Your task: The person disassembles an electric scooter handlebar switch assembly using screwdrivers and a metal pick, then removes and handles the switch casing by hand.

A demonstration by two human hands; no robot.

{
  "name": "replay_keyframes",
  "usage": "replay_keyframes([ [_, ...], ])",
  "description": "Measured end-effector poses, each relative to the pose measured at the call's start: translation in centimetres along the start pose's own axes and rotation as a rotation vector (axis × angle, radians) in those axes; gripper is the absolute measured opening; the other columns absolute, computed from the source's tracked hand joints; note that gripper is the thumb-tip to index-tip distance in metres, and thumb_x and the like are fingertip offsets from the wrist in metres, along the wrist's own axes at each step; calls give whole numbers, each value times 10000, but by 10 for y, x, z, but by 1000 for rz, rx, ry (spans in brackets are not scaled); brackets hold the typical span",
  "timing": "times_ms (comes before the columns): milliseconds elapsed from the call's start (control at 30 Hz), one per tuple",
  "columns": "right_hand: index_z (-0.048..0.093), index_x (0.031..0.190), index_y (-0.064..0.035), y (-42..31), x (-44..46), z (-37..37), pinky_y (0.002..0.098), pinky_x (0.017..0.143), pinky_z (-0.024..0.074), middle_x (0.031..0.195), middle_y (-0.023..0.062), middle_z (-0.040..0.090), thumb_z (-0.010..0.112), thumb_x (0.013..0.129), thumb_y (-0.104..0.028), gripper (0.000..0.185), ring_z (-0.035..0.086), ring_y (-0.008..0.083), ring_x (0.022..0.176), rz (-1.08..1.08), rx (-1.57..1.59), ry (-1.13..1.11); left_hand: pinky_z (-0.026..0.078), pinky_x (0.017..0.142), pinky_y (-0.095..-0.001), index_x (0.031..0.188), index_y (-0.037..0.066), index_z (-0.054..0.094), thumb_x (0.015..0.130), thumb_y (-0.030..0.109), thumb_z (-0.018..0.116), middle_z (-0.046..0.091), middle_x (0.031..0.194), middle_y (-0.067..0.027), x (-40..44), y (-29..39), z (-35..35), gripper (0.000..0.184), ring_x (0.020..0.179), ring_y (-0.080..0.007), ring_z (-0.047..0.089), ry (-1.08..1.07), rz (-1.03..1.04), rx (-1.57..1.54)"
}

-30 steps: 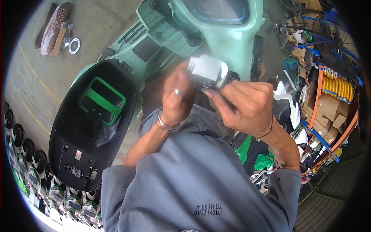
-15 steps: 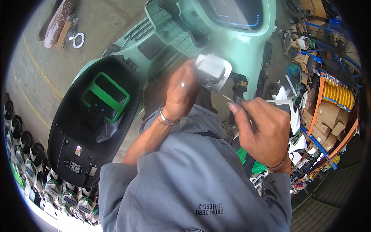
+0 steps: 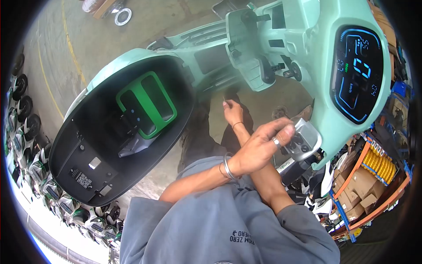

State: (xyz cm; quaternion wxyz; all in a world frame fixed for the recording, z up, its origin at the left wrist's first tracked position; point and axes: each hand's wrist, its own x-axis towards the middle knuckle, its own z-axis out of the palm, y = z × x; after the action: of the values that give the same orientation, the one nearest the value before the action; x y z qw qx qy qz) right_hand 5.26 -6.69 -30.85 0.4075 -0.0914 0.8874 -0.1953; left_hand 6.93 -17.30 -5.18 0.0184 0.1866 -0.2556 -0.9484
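Observation:
My left hand (image 3: 266, 145), with a ring and a metal bangle, is closed at a small pale plastic housing (image 3: 310, 140) with dark round fittings. The housing is beside the front panel of a mint-green scooter (image 3: 351, 26); whether it touches the panel I cannot tell. My right hand (image 3: 233, 112) reaches beneath the left forearm toward the scooter's footwell side. Its fingers are pinched together, and what they hold, if anything, is too small to make out. A lit dashboard display (image 3: 357, 72) faces me on the right.
A black under-seat compartment (image 3: 88, 145) with a green frame (image 3: 156, 105) inside stands to my left. Shelving with yellow coils (image 3: 378, 160) and cardboard boxes (image 3: 358, 189) is at right. Several scooters (image 3: 57, 193) line the lower left. A ring-shaped disc (image 3: 123, 16) lies on the floor.
The view has turned, bringing the dashboard into full sight. My left hand has moved right with the pale housing. My right hand has crossed under the left arm; its thin pointed tool no longer shows.

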Motion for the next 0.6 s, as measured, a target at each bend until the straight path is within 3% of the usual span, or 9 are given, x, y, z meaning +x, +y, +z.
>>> replay_keyframes([
  [67, 711, 1048, -47, 39, 63, 52, 432, 828, 522, 936, 179, 723, 643, 934, -284, 271, 686, 360, 862, 73, 82, 114, 415, 898, -254, 1233, 2, 575, 1058, 386, 494, 559, 1024, 6, 3, 2, -4, 430, 982, -82, 501, -19, -36, -62],
  [133, 650, 1090, -1, 54, 116, 81, 442, 683, 535, 952, 141, 688, 617, 970, -212, 246, 681, 295, 821, 476, 650, -52, 422, 857, -261, 1221, -3, 570, 1060, 353, 498, 541, 1020, -7, 7, 3, -10, 398, 942, -93, 499, -67, -52, -93],
  [167, 623, 1132, -2, 71, 139, 102, 415, 612, 526, 930, 114, 647, 603, 983, -188, 240, 654, 254, 757, 495, 807, -36, 423, 832, -267, 1211, -10, 564, 1063, 335, 493, 525, 1006, -19, 10, 4, -14, 382, 914, -100, 495, -93, -19, -59],
  [233, 579, 1198, 11, 48, 139, 99, 398, 625, 539, 961, 134, 661, 584, 988, -174, 280, 664, 260, 754, 470, 725, -91, 423, 775, -292, 1186, -24, 550, 1072, 302, 470, 484, 966, -45, 12, -2, -17, 354, 852, -126, 481, -111, 73, -15],
  [267, 569, 1210, 16, 47, 145, 98, 389, 627, 543, 972, 141, 664, 580, 988, -173, 291, 669, 265, 762, 434, 683, -138, 426, 787, -309, 1183, -24, 548, 1069, 291, 478, 499, 969, -60, 14, 2, -22, 343, 862, -148, 494, -135, -10, -34],
  [333, 547, 1241, 21, 41, 157, 98, 390, 658, 570, 1010, 150, 664, 564, 994, -157, 305, 678, 276, 808, 496, 675, -159, 427, 787, -331, 1157, -23, 553, 1062, 279, 496, 507, 959, -78, 21, -11, -25, 322, 864, -178, 503, -93, 184, 22],
  [467, 517, 1232, 76, 56, 181, 106, 396, 730, 623, 1073, 175, 655, 526, 1009, -121, 298, 680, 279, 882, 520, 761, -135, 438, 797, -364, 1131, -23, 564, 1059, 340, 479, 522, 969, -94, 23, -17, -28, 379, 901, -239, 546, -114, 122, -26],
  [533, 518, 1216, 79, 62, 193, 108, 388, 742, 627, 1084, 183, 653, 519, 1014, -122, 285, 689, 288, 909, 506, 760, -131, 448, 856, -389, 1187, -22, 542, 1061, 350, 465, 559, 1057, -121, 24, -21, -30, 400, 992, -271, 571, -112, 165, -60],
  [600, 519, 1209, 81, 69, 207, 111, 390, 745, 627, 1088, 201, 653, 517, 1019, -130, 284, 695, 303, 930, 496, 760, -133, 410, 995, -418, 1160, -48, 525, 1049, 296, 488, 562, 1137, -196, 23, -25, -29, 363, 1126, -349, 544, -76, 185, -155],
])
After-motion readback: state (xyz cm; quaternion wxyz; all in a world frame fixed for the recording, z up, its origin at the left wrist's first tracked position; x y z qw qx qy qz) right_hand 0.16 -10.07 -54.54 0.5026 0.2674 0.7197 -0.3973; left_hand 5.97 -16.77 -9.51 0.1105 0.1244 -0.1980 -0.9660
